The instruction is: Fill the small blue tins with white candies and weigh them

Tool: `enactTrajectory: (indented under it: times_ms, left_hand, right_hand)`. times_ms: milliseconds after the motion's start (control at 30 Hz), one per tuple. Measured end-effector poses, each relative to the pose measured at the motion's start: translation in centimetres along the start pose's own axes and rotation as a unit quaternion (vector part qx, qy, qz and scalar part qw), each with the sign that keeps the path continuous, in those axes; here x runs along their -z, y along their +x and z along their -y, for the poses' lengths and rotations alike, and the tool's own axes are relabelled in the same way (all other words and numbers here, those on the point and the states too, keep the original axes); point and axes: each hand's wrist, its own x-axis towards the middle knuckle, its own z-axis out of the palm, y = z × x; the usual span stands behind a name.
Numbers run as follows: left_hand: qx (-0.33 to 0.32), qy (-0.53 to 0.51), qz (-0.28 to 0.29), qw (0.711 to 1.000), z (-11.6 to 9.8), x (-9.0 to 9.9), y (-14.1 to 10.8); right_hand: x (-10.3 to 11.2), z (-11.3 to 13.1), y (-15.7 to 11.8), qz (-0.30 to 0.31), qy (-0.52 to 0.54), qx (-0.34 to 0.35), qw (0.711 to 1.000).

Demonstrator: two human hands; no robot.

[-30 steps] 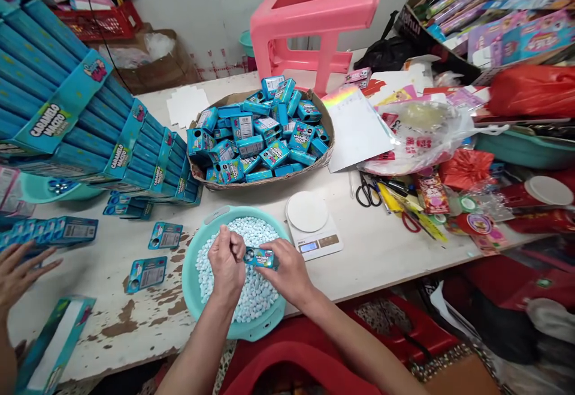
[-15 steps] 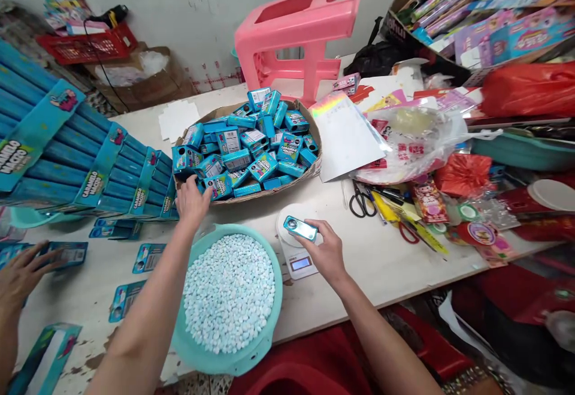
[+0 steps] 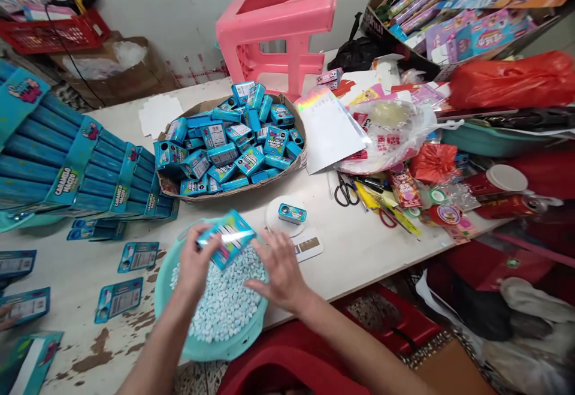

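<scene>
Over the teal basin [image 3: 162, 299] of pale blue candies [image 3: 220, 311], my left hand [image 3: 200, 257] grips a blue candy box [image 3: 229, 238], held tilted. My right hand [image 3: 281, 269] has its fingers spread near the box's right side, above the basin's right edge, holding nothing. Another small blue box [image 3: 292, 213] lies on the round pan of the white scale [image 3: 309, 247]. Behind the basin, a cardboard tray [image 3: 238, 189] is heaped with similar blue boxes [image 3: 249, 160].
Blue display packs [image 3: 67, 161] stand at the left, with flat blue packages [image 3: 119, 298] below them. Another person's fingers [image 3: 6, 317] show at the left edge. A pink stool [image 3: 278, 20] stands behind; scissors [image 3: 345, 190], pens and bags lie right.
My left hand has moved from the tray to above the basin with a box. My right hand has let go of its box on the scale and moved left. The view has shifted.
</scene>
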Motion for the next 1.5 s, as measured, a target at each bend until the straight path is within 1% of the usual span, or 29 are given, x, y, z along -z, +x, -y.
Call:
enactTrajectory:
  times_ms: [33, 67, 100, 133, 167, 200, 233, 267, 300, 333, 367, 400, 433, 500, 533, 600, 633, 667, 733, 867, 933, 967, 1033, 1067, 1100, 1167, 1233, 1367, 1500]
  left_hand:
    - [0.043, -0.025, 0.050, 0.998, 0.8, -0.2, -2.2]
    - [0.081, -0.050, 0.088, 0.991, 1.7, -0.1, -3.9]
    - [0.108, -0.069, 0.114, 0.985, 2.8, 0.3, -5.0]
    - [0.112, -0.068, 0.115, 0.985, 4.0, 1.0, -5.4]
    - [0.096, -0.036, 0.098, 0.990, 5.4, 1.9, -5.3]
    - [0.061, 0.027, 0.068, 0.995, 6.9, 2.8, -4.7]
    - [0.013, 0.111, 0.032, 0.993, 8.5, 3.7, -3.9]
    - [-0.037, 0.204, 0.003, 0.978, 10.1, 4.5, -2.9]
    - [-0.077, 0.286, -0.012, 0.955, 11.6, 4.9, -2.0]
    - [-0.104, 0.350, -0.019, 0.931, 13.1, 4.9, -1.3]
    - [-0.119, 0.391, -0.020, 0.913, 14.3, 4.6, -0.8]
    - [-0.123, 0.409, -0.020, 0.904, 15.2, 3.9, -0.6]
    - [-0.119, 0.410, -0.022, 0.904, 15.9, 3.0, -0.5]
    - [-0.094, 0.370, -0.018, 0.924, 16.3, 1.2, -0.8]
    - [-0.071, 0.329, -0.013, 0.941, 16.2, 0.4, -1.0]
    - [0.015, 0.195, -0.005, 0.981, 15.6, -0.7, -1.2]
    - [0.066, 0.119, -0.003, 0.991, 15.2, -0.9, -1.2]
    - [0.112, 0.050, -0.004, 0.992, 14.8, -1.0, -1.2]
    - [0.169, -0.048, -0.001, 0.984, 14.2, -0.8, -1.0]
    - [0.193, -0.137, 0.040, 0.971, 12.4, 0.4, -1.2]
    - [0.210, -0.217, 0.072, 0.951, 10.7, 1.4, -1.7]
    - [0.216, -0.270, 0.090, 0.934, 9.7, 1.9, -2.1]
    - [0.213, -0.380, 0.118, 0.892, 7.6, 2.7, -2.9]
    - [0.201, -0.420, 0.122, 0.877, 6.6, 3.0, -3.3]
    - [0.181, -0.442, 0.118, 0.871, 5.7, 3.2, -3.7]
    - [0.142, -0.458, 0.101, 0.872, 4.3, 3.2, -4.3]
    - [0.116, -0.456, 0.081, 0.879, 3.7, 3.0, -4.5]
    - [0.096, -0.451, 0.042, 0.886, 3.7, 2.6, -4.5]
    - [0.079, -0.432, 0.026, 0.898, 3.7, 2.3, -4.3]
  right_hand:
    - [-0.6, 1.4, -0.4, 0.028, 0.006, 0.013, 1.000]
    - [-1.1, 2.4, -0.8, 0.052, 0.019, 0.010, 0.998]
    - [-1.5, 3.1, -1.3, 0.066, 0.039, -0.004, 0.997]
    - [-1.7, 3.6, -1.7, 0.071, 0.066, -0.029, 0.995]
    - [-1.8, 4.0, -2.2, 0.072, 0.098, -0.059, 0.991]
    - [-1.7, 4.2, -2.8, 0.075, 0.133, -0.088, 0.984]
    - [-1.6, 4.4, -3.3, 0.077, 0.169, -0.115, 0.976]
    - [-1.4, 4.7, -3.9, 0.079, 0.203, -0.138, 0.966]
    - [-1.3, 5.0, -4.4, 0.082, 0.232, -0.158, 0.956]
    - [-1.2, 5.3, -5.0, 0.086, 0.258, -0.176, 0.946]
    - [-1.3, 5.6, -5.6, 0.089, 0.278, -0.197, 0.936]
    - [-1.3, 5.9, -6.1, 0.087, 0.292, -0.224, 0.926]
    - [-1.5, 6.2, -6.5, 0.081, 0.303, -0.254, 0.915]
    - [-1.7, 6.5, -7.1, 0.067, 0.321, -0.309, 0.892]
    - [-1.8, 6.5, -7.2, 0.061, 0.330, -0.327, 0.884]
    - [-1.7, 6.5, -7.2, 0.048, 0.336, -0.339, 0.877]
    - [-1.7, 6.3, -7.1, 0.040, 0.331, -0.339, 0.880]
    - [-1.6, 6.2, -7.0, 0.031, 0.320, -0.336, 0.885]
    - [-1.4, 5.8, -6.5, 0.019, 0.292, -0.326, 0.899]
    - [-1.2, 5.4, -5.4, 0.044, 0.230, -0.284, 0.930]
    - [-1.3, 5.5, -4.9, 0.060, 0.190, -0.249, 0.948]
    - [-1.5, 5.6, -4.6, 0.066, 0.170, -0.232, 0.956]
    - [-2.0, 6.0, -4.1, 0.075, 0.134, -0.201, 0.967]
    - [-2.3, 6.2, -3.9, 0.082, 0.121, -0.189, 0.971]
    - [-2.7, 6.4, -3.7, 0.089, 0.112, -0.177, 0.974]
    - [-3.5, 6.8, -3.4, 0.100, 0.101, -0.155, 0.978]
    - [-4.3, 7.0, -3.1, 0.105, 0.094, -0.141, 0.980]
    - [-4.9, 7.1, -2.6, 0.097, 0.079, -0.144, 0.982]
    - [-4.9, 7.1, -2.4, 0.091, 0.074, -0.136, 0.984]
